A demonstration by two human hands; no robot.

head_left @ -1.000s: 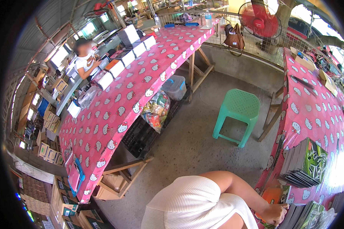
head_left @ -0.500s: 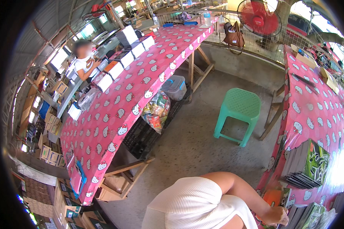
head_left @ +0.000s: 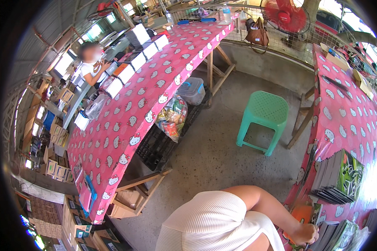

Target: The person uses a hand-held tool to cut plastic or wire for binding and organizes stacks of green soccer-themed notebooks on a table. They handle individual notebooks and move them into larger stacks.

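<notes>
My left arm, in a white ribbed sleeve, bends at the elbow and reaches to the lower right. My left hand (head_left: pixel 307 234) is closed at the near end of the right-hand table (head_left: pixel 329 119). Whatever its fingers hold is hidden. Just beyond it lies an orange-covered booklet (head_left: pixel 301 213), partly covered by my forearm. Beside my knuckles is a stack of green-covered booklets (head_left: pixel 343 235), with some clear plastic (head_left: pixel 359 240) next to it. A taller fanned stack of green and black booklets (head_left: pixel 341 178) lies farther up. My right hand is out of view.
A green plastic stool (head_left: pixel 264 119) stands between the two tables. The long left table (head_left: pixel 155 90) carries stacks of books (head_left: pixel 125 73); under it are a black crate (head_left: pixel 155 148) and a lidded bin (head_left: pixel 192 92). A person (head_left: pixel 92 67) is beyond it. Cartons (head_left: pixel 77 221) stand lower left.
The view has shifted slightly, so the stool and right table sit a little differently in the picture. My left hand stays closed beside the booklets, with hardly any movement.
</notes>
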